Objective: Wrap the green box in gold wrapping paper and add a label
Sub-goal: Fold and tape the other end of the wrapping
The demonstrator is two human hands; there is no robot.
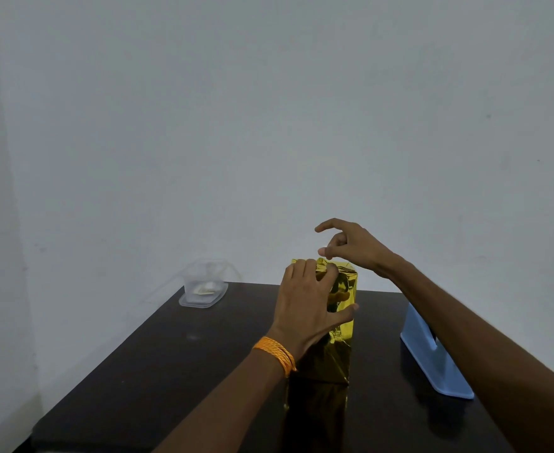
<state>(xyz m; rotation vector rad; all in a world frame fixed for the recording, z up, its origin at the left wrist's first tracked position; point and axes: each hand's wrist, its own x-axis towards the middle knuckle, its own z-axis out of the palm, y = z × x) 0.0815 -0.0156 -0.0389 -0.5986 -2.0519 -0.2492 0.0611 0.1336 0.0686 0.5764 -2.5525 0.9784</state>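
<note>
While the box [337,338] stands upright near the middle of the table [171,371], fully clad in gold paper [342,284], the job in hand looks like sealing the top fold. The left hand [305,302] grips the box, its fingers curled over the crumpled top edge and its thumb laid across the near face. The right hand [351,246] hovers just above the top, apart from the paper, with thumb and a finger pinched narrow and the index finger arched out.

To do this well, the left fingers should press the top flaps flat and tight against the box; the right hand should come straight down onto the seam and rub along it; foil like this springs back and creases readily, so firm, even pressure matters, and the tall box could tip if pushed sideways.

Whether the right hand pinches a bit of tape I cannot tell; only a pale speck shows at the thumb tip. No green shows anywhere; no label is in sight. A clear tub [203,289] at the far left corner holds something pale and unreadable; the right forearm hides part of the blue stand [432,358], so its purpose is a guess.
</note>
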